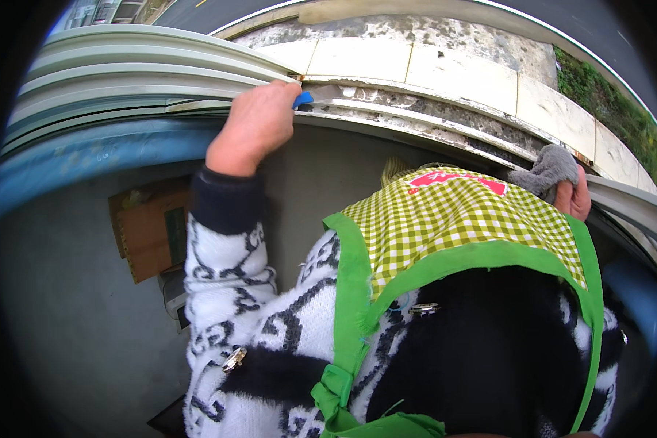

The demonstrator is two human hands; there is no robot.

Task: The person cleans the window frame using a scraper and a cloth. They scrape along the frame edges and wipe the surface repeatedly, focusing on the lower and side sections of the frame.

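Observation:
My left hand (pixel 260 123) is closed around the blue handle of a scraper (pixel 304 99). Its flat metal blade points right and lies over a dirty sliding-window track (pixel 394 104), beside the end of the pale window frame (pixel 159 60). Grime and flaking white paint mark the track's channels. At the right, my right hand (pixel 575 198) grips a bunched grey cloth (pixel 553 171) against the track's inner edge. Part of that hand is hidden behind the cloth and the green-edged checked apron (pixel 465 211).
A pale tiled outer sill (pixel 460 71) runs beyond the track, with a road (pixel 241 13) and green plants (pixel 607 98) below. Blue curtain fabric (pixel 104 145) hangs under the left frame. On the grey floor (pixel 76 306) stands a cardboard box (pixel 148 241).

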